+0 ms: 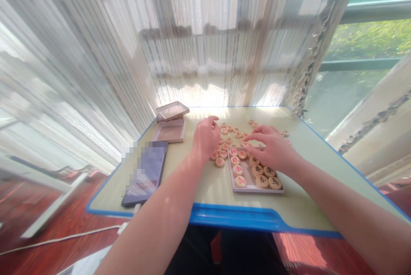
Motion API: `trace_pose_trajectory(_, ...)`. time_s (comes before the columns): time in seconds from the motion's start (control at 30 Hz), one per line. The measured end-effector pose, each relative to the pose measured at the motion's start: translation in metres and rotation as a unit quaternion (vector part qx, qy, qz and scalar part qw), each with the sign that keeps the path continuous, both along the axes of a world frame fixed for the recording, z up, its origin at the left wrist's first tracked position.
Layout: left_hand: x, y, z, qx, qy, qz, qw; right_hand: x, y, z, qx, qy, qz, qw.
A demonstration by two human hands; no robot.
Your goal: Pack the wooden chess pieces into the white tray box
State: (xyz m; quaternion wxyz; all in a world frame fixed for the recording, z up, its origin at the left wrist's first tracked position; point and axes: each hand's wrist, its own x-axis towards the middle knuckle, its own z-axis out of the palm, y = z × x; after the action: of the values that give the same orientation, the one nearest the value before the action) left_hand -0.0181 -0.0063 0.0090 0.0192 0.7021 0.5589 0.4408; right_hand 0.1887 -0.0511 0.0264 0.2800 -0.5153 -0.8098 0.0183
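Note:
My left hand [204, 137] hovers over a scatter of round wooden chess discs [228, 136] on the pale table [205, 185], its fingers curled down onto them; what they hold, if anything, is hidden. My right hand [271, 149] lies over the far right part of a shallow grey tray [253, 188], fingers stretched toward the loose discs. Several discs [261, 181] with red or black characters lie in rows inside the tray. A few more discs lie loose just left of the tray.
A tablet [146, 172] lies at the table's left front, a white cable [64, 237] trailing to the red floor. Two open box halves [170, 129] sit at the back left. White curtains [135, 44] hang behind; the blue table rim [231, 217] is near me.

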Motion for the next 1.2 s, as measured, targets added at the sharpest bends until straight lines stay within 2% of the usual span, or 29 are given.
trace_pose_trajectory(0.1,-0.009,0.006,-0.005,-0.032,0.027,0.037,0.998,0.009,0.011,-0.002,0.049,0.044,-0.054,0.996)
trace_pose_trajectory(0.2,-0.009,0.005,-0.007,-0.074,0.077,0.005,0.994,0.020,0.025,-0.008,0.069,0.066,-0.107,0.990)
trace_pose_trajectory(0.3,-0.004,0.003,-0.007,-0.084,0.123,-0.042,0.988,0.026,0.036,-0.016,0.049,0.065,-0.130,0.988)
trace_pose_trajectory(0.43,0.001,0.003,-0.007,-0.087,0.176,-0.113,0.974,0.028,0.041,-0.023,0.015,0.056,-0.127,0.990)
trace_pose_trajectory(0.57,0.000,0.003,-0.008,-0.094,0.188,-0.144,0.967,0.025,0.039,-0.022,0.028,0.060,-0.107,0.992)
trace_pose_trajectory(0.67,-0.001,0.002,-0.009,-0.092,0.196,-0.135,0.967,0.023,0.035,-0.020,0.026,0.066,-0.109,0.992)
trace_pose_trajectory(0.87,-0.001,0.004,-0.008,-0.058,0.221,-0.051,0.972,0.018,0.027,-0.017,0.001,0.065,-0.108,0.992)
trace_pose_trajectory(1.07,-0.002,0.006,-0.007,-0.067,0.226,-0.080,0.968,0.015,0.024,-0.015,-0.005,0.058,-0.089,0.994)
trace_pose_trajectory(1.2,-0.001,0.005,-0.008,-0.052,0.213,-0.094,0.971,0.014,0.024,-0.016,0.017,0.073,-0.089,0.993)
